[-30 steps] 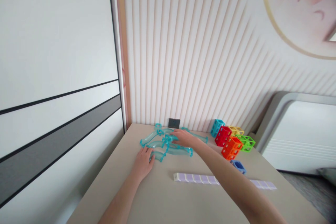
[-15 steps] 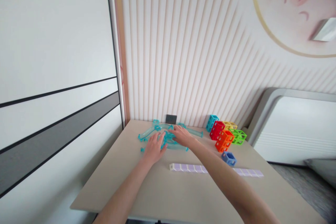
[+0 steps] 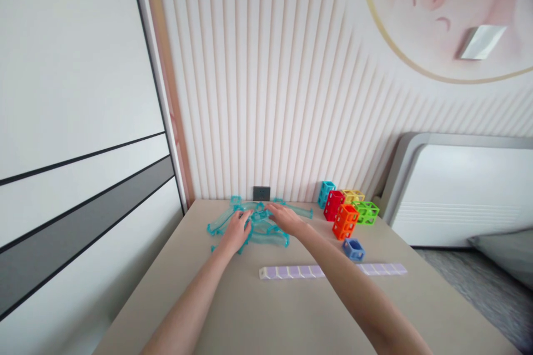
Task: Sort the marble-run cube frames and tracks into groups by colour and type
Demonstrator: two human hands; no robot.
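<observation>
Several clear teal plastic track pieces (image 3: pixel 266 237), some curved, lie in a loose pile at the back left of the table. My left hand (image 3: pixel 236 233) is at the near left side of the pile, its fingers curled down around a teal piece (image 3: pixel 246 237) that the hand partly covers. Over the pile's right side reaches my right hand (image 3: pixel 285 218), fingers stretched to the left and apart, near the small teal ring-like parts (image 3: pixel 259 208). Its fingertips come close to these parts; whether they touch is hard to make out.
A strip of lilac tiles (image 3: pixel 293 272) lies across the table (image 3: pixel 250 310), under my right forearm. To the right stand open-framed blocks: teal (image 3: pixel 326 194), red (image 3: pixel 333 205), yellow (image 3: pixel 353 196), orange (image 3: pixel 345 222), green (image 3: pixel 367 212) and blue (image 3: pixel 353 249). A ribbed wall (image 3: pixel 250 94) rises behind.
My left hand has drawn left and curled its fingers, away from the right hand. Teal pieces in the pile have shifted slightly. The whole view has turned a little to the right.
</observation>
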